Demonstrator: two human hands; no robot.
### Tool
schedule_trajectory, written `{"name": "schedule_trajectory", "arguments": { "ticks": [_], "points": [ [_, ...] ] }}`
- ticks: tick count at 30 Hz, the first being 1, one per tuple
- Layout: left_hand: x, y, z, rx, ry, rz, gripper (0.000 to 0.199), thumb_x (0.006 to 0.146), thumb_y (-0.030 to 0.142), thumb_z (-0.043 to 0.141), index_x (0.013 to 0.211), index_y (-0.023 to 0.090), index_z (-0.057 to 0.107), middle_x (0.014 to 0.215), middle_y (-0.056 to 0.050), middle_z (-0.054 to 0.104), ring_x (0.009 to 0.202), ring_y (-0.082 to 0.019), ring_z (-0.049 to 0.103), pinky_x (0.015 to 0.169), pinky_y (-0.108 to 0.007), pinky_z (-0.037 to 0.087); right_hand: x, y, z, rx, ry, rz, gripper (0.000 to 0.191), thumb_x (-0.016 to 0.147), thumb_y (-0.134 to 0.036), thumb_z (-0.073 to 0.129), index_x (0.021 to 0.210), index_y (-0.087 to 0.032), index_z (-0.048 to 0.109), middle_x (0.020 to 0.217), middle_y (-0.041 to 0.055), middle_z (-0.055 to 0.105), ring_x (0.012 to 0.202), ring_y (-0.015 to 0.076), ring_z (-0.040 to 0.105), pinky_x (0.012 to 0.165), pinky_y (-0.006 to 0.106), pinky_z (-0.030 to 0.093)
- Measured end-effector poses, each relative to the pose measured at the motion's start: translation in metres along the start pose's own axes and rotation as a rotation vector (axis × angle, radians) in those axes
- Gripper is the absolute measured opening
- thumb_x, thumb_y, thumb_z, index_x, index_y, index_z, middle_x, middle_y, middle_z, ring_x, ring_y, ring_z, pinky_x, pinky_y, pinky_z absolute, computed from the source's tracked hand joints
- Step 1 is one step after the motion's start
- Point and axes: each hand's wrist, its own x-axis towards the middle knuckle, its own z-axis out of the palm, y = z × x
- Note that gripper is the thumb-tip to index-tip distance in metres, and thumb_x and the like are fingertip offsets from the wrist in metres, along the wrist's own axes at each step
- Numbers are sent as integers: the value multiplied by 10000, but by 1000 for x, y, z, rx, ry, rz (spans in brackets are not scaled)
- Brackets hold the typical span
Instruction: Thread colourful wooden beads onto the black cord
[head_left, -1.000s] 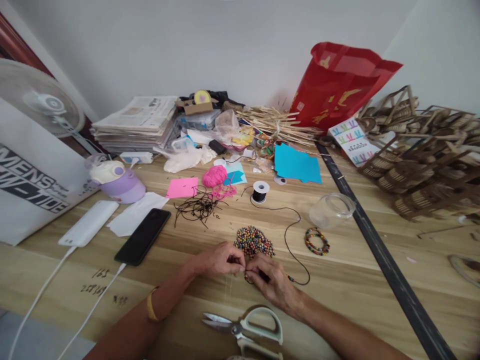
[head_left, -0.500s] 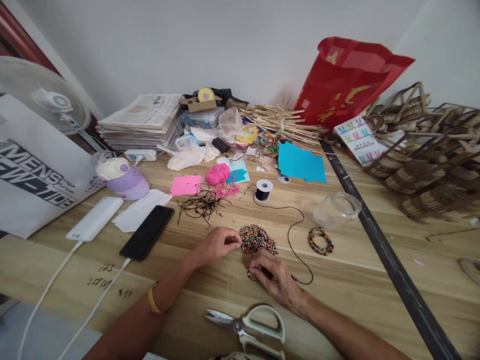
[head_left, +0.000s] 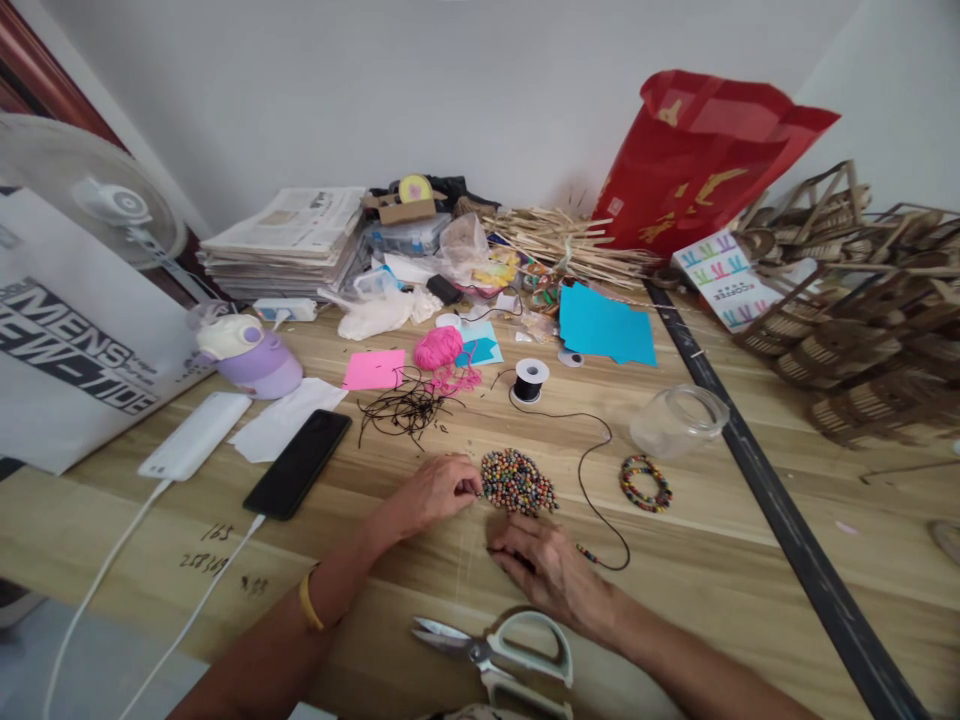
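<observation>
A pile of small multicoloured beads lies on the wooden table. At its left edge my left hand has its fingertips pinched together; what they hold is too small to make out. Just below the pile, my right hand is closed, its fingers curled down and their tips hidden. A black cord runs from a spool in a curve to the right, with a few threaded beads beside my right hand. A beaded ring rests further right.
Scissors lie near the front edge. A clear jar stands right of the cord. Black cord scraps, pink yarn and a phone are at the left. Woven baskets fill the right side.
My right hand has shifted slightly down, and its fingers are lower over the table. The beads that showed at its fingertips are now hidden. My left hand has barely moved.
</observation>
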Motion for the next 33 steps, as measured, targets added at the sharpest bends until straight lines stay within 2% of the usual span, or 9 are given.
{"name": "schedule_trajectory", "arguments": {
  "ticks": [7, 15, 18, 21, 23, 29, 33],
  "points": [
    [1, 1, 4, 49, -15, 54, 127, 776, 83, 570, 753, 155, 671, 769, -25, 624, 791, -162, 556, 752, -247, 384, 1, -3, 0, -29, 29, -15, 136, 906, -147, 508, 817, -188, 603, 779, 37, 610, 685, 159, 584, 611, 248, 419],
    [0, 0, 5, 25, -4, 89, 119, 796, 116, 571, 763, 156, 678, 785, -33, 637, 798, -168, 561, 758, -260, 391, 0, 2, -1, 184, 105, 44, 162, 935, -245, 503, 820, -177, 596, 748, 37, 591, 670, 148, 552, 608, 247, 428],
    [0, 3, 4, -116, -5, 23, 92, 761, 113, 597, 749, 139, 684, 731, -28, 632, 703, -144, 552, 683, -241, 403, 2, 3, -3, 248, 160, 76, 197, 947, -256, 476, 798, -175, 577, 740, 36, 567, 679, 148, 535, 621, 253, 427],
    [1, 5, 6, -365, -31, -70, 76, 738, 137, 610, 754, 114, 681, 693, -27, 635, 621, -120, 540, 597, -215, 402, 3, 4, -5, 300, 198, 88, 200, 951, -255, 464, 801, -177, 571, 741, 36, 560, 687, 150, 529, 631, 255, 427],
    [2, 6, 8, -518, -57, -100, 82, 726, 164, 627, 752, 98, 669, 691, -31, 641, 618, -115, 546, 594, -211, 410, 4, 4, -5, 330, 215, 102, 188, 944, -258, 477, 807, -178, 579, 736, 33, 560, 680, 146, 529, 630, 253, 429],
    [3, 5, 13, -798, -160, -94, 166, 696, 225, 704, 762, 82, 652, 717, -34, 655, 655, -101, 566, 642, -208, 428, 5, 8, -2, 414, 235, 169, 187, 914, -290, 530, 784, -167, 583, 664, 6, 557, 584, 124, 512, 565, 234, 411],
    [4, 2, 16, -889, -211, -91, 232, 681, 273, 751, 779, 82, 666, 715, -39, 667, 652, -99, 575, 634, -206, 429, 4, 9, -2, 403, 214, 176, 200, 913, -279, 521, 757, -163, 567, 667, 11, 557, 609, 126, 507, 583, 234, 405]
  ]
}}
